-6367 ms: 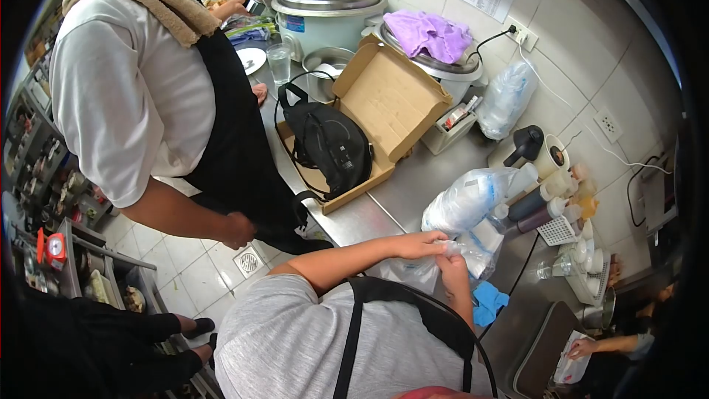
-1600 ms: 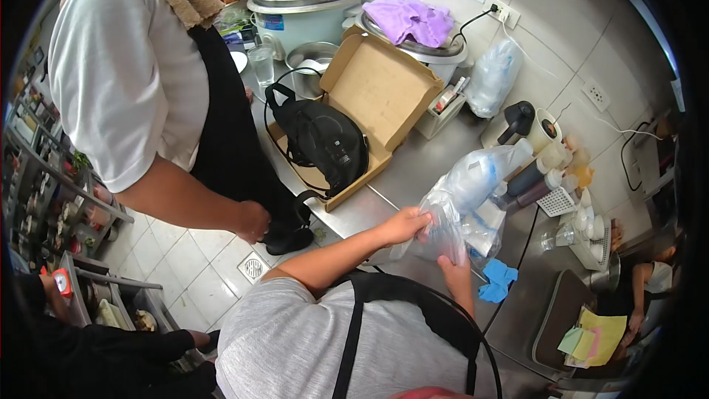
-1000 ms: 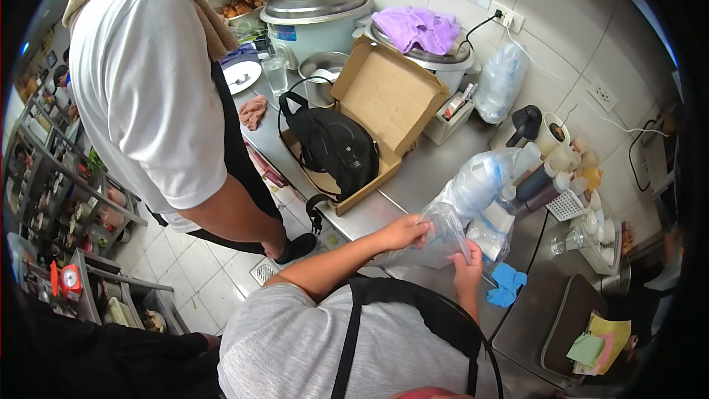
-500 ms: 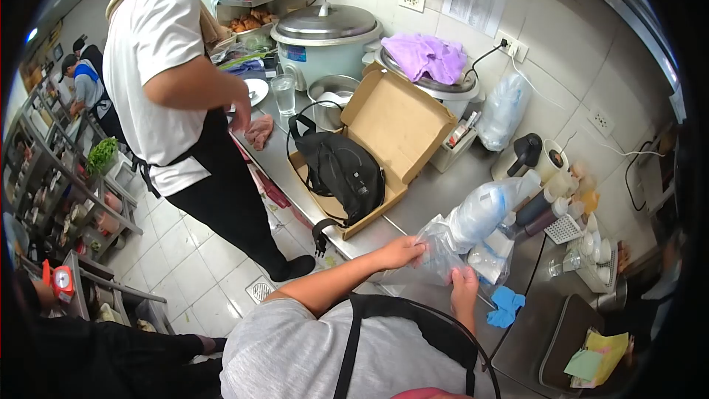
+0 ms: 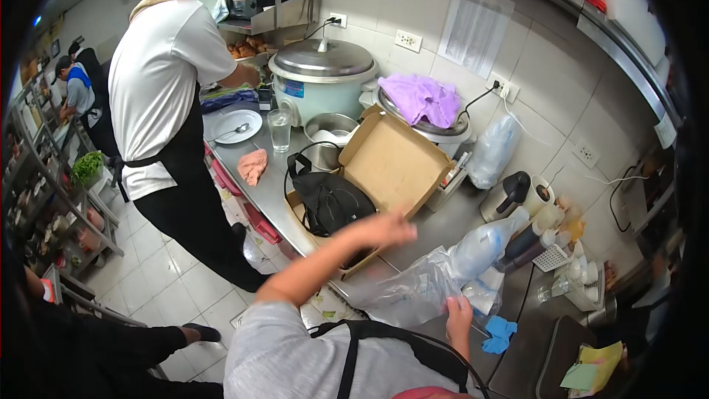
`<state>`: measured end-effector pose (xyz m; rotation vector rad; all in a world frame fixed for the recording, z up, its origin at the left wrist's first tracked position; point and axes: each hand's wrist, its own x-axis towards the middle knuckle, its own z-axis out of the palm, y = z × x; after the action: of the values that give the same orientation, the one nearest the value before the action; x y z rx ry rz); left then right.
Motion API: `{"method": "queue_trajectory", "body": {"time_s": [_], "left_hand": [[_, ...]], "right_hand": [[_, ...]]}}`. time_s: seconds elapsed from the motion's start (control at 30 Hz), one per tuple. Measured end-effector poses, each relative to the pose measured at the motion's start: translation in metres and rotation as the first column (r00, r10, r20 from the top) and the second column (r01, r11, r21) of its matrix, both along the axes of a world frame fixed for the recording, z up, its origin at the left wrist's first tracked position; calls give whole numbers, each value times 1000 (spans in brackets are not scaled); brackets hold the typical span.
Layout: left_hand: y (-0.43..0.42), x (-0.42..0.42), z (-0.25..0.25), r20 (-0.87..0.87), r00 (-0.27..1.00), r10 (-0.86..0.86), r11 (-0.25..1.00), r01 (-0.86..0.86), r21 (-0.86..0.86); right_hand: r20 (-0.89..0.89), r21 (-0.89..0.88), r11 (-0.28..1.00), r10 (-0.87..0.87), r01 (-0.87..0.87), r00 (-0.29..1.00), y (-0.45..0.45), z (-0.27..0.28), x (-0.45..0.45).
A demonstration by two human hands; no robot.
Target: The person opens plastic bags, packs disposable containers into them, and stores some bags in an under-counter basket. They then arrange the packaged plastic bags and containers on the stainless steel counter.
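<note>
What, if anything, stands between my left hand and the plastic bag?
Nothing visible blocks it: your left hand appears above the cardboard box, with bare counter toward the plastic bag in your right hand.

A crumpled pink cloth (image 5: pixel 252 166) and a round white plate (image 5: pixel 230 120) bearing a metal spoon (image 5: pixel 242 128) lie near the front edge of the steel table (image 5: pixel 271 193), a pale-green, steel-lidded cooker (image 5: pixel 319 100) by its wall edge.

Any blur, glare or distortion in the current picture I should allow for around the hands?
Head view: left hand clearly blurred, right hand sharper; head view: glints on the clear bag muddle its folds; head view: wide-lens distortion bows the upper-right shelf, and the corners go black.
</note>
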<state>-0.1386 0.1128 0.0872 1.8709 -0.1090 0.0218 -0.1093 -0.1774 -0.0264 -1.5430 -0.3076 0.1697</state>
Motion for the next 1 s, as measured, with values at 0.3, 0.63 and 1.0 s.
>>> {"method": "queue_trajectory", "body": {"time_s": [0.3, 0.63, 1.0], "left_hand": [[177, 67, 157, 23, 792, 610, 691, -518, -503], [109, 75, 104, 87, 971, 224, 953, -199, -231], [79, 1, 68, 208, 964, -164, 950, 212, -230]], "right_hand": [[-66, -42, 998, -59, 56, 996, 9, 0, -16], [-61, -120, 993, -13, 6, 998, 20, -2, -26], [-14, -223, 965, 138, -137, 990, 68, 8, -30]]}}
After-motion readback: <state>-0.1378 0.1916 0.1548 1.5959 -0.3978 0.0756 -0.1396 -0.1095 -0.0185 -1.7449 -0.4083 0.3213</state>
